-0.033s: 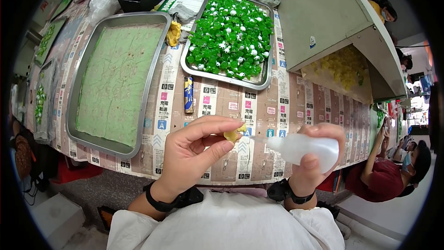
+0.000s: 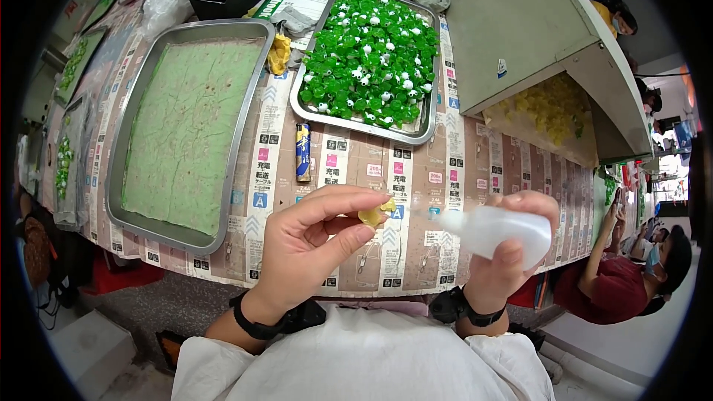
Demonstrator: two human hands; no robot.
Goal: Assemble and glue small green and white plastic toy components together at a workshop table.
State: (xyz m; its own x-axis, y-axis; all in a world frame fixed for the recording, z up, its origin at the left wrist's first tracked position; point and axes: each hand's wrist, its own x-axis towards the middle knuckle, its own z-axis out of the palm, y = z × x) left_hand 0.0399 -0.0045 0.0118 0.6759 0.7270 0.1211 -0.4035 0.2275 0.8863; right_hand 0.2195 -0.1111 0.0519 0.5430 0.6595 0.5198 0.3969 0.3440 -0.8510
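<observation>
Between the thumb and fingertips of my left hand [image 2: 312, 234] is a small translucent yellow piece [image 2: 370, 217], shaped like a cup or petal. My right hand [image 2: 492, 280] is wrapped round a white squeeze bottle [image 2: 501, 232], which lies nearly level with its thin nozzle toward the yellow piece. A gap separates the nozzle from the piece; the tip itself is faint and blurred. Both hands are over the near edge of the patterned table covering [image 2: 397, 263]. Beyond them stands a metal tray [image 2: 428, 136] heaped with green translucent pieces and white bead-like parts.
On the left is a metal tray [image 2: 115, 193] with a green lining. A blue and yellow tube [image 2: 303, 152] lies between the trays. To the right, a grey open-fronted box [image 2: 520, 30] shelters yellow pieces [image 2: 553, 108]. A person in a dark red shirt [image 2: 605, 289] sits at far right.
My right hand and the squeeze bottle have shifted slightly right, drawing the nozzle away from the yellow piece. My left hand has stayed in place.
</observation>
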